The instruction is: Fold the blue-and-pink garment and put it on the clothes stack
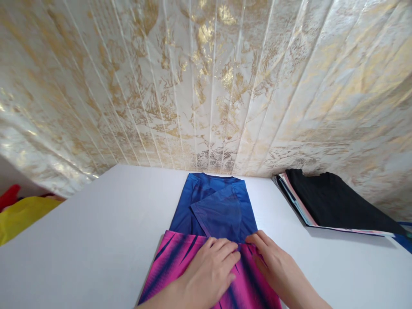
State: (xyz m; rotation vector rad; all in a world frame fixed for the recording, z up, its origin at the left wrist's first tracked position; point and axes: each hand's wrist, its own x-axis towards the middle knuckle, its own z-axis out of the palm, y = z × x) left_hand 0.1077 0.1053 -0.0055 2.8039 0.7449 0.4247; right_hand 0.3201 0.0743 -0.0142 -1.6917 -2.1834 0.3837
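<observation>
A partly folded shirt [217, 206] lies lengthwise on the white table, its neckline at the far end. Its far half shows blue cloth with a sleeve turned inward over the middle. The near half is a pink section with dark blue streaks [174, 253], its hem crossing the blue part. My left hand [214, 262] rests on the pink cloth by the hem, fingers stretched forward and slightly bent. At the hem's right end, my right hand [270, 257] has its fingers closed on the edge; the fingertips are partly hidden.
To the right on the table [96, 223] lies a stack of folded garments, with a black shirt [328, 199] on top. Yellow cloth [28, 212] and red cloth [9, 196] sit beyond the left edge. A gold-patterned, shiny sheet [212, 86] hangs behind the table.
</observation>
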